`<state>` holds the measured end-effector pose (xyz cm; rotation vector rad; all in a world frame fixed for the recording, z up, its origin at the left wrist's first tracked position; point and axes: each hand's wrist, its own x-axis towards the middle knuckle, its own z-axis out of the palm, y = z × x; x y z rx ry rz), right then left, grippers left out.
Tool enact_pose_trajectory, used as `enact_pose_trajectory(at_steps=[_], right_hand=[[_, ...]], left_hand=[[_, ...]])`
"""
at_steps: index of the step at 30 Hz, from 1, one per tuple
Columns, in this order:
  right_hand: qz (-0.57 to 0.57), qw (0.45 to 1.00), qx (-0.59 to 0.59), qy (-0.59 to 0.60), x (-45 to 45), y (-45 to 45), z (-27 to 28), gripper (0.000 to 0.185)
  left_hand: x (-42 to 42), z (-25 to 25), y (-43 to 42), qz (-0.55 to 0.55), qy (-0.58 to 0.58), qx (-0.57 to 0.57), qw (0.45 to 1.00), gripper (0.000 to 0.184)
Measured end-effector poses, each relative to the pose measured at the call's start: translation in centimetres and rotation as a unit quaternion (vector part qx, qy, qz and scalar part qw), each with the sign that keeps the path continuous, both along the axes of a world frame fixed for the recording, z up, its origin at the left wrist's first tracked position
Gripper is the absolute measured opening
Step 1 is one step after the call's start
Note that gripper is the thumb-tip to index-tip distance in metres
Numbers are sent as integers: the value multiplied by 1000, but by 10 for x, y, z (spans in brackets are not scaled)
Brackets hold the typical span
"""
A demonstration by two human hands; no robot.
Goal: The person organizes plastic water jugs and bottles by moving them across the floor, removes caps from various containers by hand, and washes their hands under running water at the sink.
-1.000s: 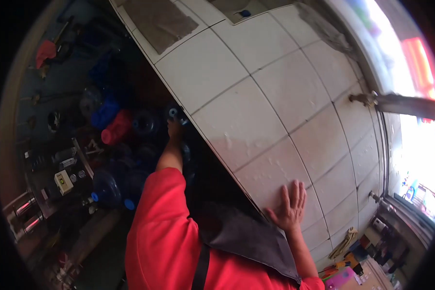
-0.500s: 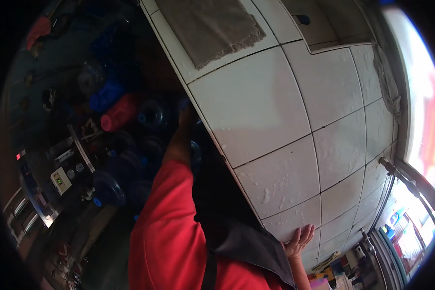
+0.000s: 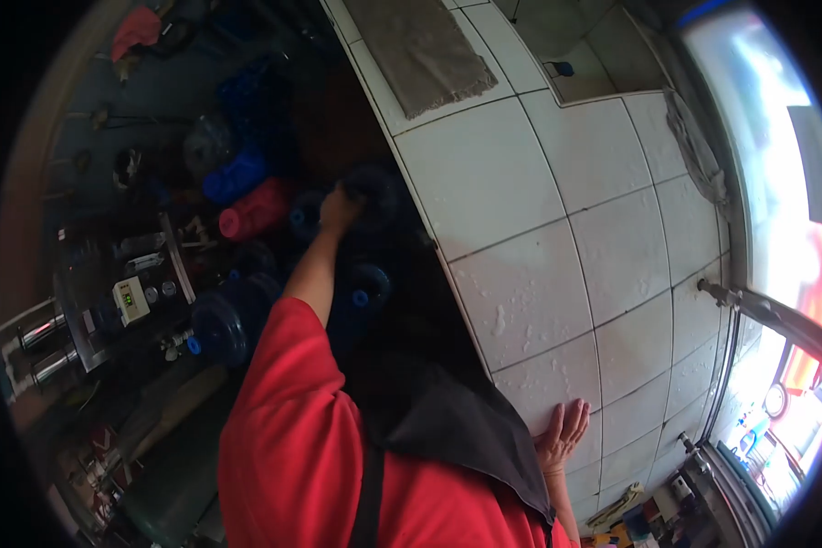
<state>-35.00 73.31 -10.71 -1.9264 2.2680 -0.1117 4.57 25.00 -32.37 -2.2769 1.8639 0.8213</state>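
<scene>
My left hand (image 3: 340, 210), at the end of an outstretched arm, is closed at the neck of a large dark blue water bottle (image 3: 374, 196) below the counter. Shadow partly hides its fingers. Close by stand another big bottle with a blue cap (image 3: 297, 216) and a red jug (image 3: 251, 210). Nearer my body is one more blue-capped water bottle (image 3: 367, 290). On the right, my right hand (image 3: 562, 437) lies with fingers stretched out on the white tiled counter (image 3: 539, 274) near its edge, holding nothing.
A grey-brown cloth (image 3: 420, 55) lies on the wet counter, beside a sunken basin (image 3: 603, 64). A pipe with a valve (image 3: 726, 294) runs along the window side. Blue jugs (image 3: 236, 175) and several water bottles crowd the dark floor, near a small control box (image 3: 131, 300).
My left hand has come out from beside the counter edge, and the dark water bottle at it now shows more fully. My right hand stays on the tiles. The whole view has shifted slightly.
</scene>
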Motion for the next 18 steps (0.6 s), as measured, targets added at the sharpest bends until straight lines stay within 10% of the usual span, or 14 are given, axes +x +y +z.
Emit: enact_pose_trajectory(at_steps=[8, 18], right_hand=[[-12, 1000, -2, -20, 5, -5, 9, 84], [-6, 1000, -6, -24, 5, -6, 10, 85]], left_hand=[[3, 150, -22, 33, 25, -93, 995, 60], [19, 205, -44, -23, -14, -165, 986, 49]])
